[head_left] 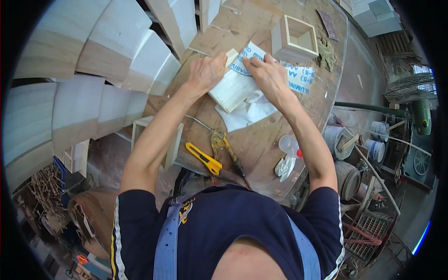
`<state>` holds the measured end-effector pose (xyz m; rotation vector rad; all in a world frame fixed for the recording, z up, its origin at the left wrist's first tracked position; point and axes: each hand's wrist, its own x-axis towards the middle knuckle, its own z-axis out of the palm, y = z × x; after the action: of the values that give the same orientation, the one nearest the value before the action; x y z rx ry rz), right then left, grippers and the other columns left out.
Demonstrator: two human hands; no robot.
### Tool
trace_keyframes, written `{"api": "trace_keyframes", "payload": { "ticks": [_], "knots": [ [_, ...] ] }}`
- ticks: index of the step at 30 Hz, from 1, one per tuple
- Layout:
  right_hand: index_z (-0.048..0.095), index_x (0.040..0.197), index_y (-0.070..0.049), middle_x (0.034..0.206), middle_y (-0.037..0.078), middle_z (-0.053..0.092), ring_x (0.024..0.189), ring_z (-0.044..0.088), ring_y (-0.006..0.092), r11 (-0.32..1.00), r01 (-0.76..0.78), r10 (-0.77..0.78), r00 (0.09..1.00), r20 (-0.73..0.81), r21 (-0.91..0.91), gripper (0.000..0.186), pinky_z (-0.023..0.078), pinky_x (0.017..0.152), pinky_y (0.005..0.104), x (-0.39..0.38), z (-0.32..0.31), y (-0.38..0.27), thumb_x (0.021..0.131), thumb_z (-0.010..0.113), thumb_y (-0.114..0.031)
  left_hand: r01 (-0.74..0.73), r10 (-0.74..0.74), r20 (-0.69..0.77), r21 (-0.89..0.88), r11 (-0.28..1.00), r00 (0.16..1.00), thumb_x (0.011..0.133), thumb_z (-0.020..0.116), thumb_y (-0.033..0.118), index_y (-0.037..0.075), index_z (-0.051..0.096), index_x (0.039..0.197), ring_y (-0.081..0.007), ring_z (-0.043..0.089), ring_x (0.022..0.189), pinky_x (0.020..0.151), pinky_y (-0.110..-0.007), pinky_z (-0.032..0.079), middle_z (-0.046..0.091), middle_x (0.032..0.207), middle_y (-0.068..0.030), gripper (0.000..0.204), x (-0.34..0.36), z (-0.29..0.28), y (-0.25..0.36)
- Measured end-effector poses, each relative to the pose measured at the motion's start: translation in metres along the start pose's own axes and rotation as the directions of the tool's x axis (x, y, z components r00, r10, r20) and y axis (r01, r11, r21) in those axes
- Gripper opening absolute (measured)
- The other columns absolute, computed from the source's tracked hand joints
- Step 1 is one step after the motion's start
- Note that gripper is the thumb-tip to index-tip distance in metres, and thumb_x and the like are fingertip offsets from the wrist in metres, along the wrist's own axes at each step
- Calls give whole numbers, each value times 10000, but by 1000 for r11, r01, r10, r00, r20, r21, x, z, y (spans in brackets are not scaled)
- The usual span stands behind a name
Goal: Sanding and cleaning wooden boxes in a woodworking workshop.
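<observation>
— Two hands on one piece: is that a wooden block (232, 88) under them?

— Yes, a pale flat block lying on the worktop (261, 140). The left hand (205, 72) presses its far left corner with fingers curled down; the right hand (268, 74) is closed on a sheet of sandpaper (298, 77) at the block's far right edge.

— Which way does the block run?

— Its long axis goes diagonally, from near the left hand's wrist toward the right hand's fingertips, away from the person.

— Anything else close by?

— White paper scraps (247, 114) lie just below the right hand. An open square wooden box (295, 39) stands just beyond it. A yellow utility knife (204, 158) and pliers (224, 147) lie nearer the person, between the forearms.
</observation>
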<state>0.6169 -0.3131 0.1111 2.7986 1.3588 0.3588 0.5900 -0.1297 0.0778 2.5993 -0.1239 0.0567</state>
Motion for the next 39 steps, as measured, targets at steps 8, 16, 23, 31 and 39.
{"api": "trace_keyframes", "payload": {
  "ticks": [8,16,23,31,39],
  "knots": [
    [545,1054,-121,788,6,505,730,507,188,1000,-16,15,999,41,15,358,473,574,294,-27,-10,-7,701,499,-77,43,-42,25,-28,999,999,867,377,274,112,492,956,-394,560,688,614,-485,421,577,694,-205,218,-4,3,-4],
    [525,1107,-171,819,14,496,774,500,185,999,43,-42,981,188,-3,432,471,585,286,-82,-27,-8,685,521,-76,65,-65,29,-21,998,997,865,371,296,117,495,1012,-399,563,711,631,-477,427,584,713,-209,262,-3,1,-4],
    [519,1147,-148,843,53,510,776,499,231,921,-389,389,918,74,-11,522,448,639,330,-136,-74,7,664,487,47,171,-78,247,-379,910,966,856,406,214,30,474,1059,-245,574,845,730,-346,433,596,878,-176,282,7,-7,-20],
    [517,1153,-162,849,55,505,785,502,226,880,-472,468,881,70,48,536,450,642,326,-155,-78,4,668,471,62,22,31,43,-865,501,999,795,486,-14,-13,484,1007,-97,517,863,771,-236,407,561,946,-52,212,-47,14,3],
    [529,1140,-153,843,64,503,785,505,230,901,-419,410,907,95,110,511,449,647,330,-143,-74,-4,680,453,55,224,-49,228,-854,469,972,778,539,31,-10,426,1143,-151,522,959,819,-284,421,545,1037,-83,384,-85,46,-15]
  ]
}}
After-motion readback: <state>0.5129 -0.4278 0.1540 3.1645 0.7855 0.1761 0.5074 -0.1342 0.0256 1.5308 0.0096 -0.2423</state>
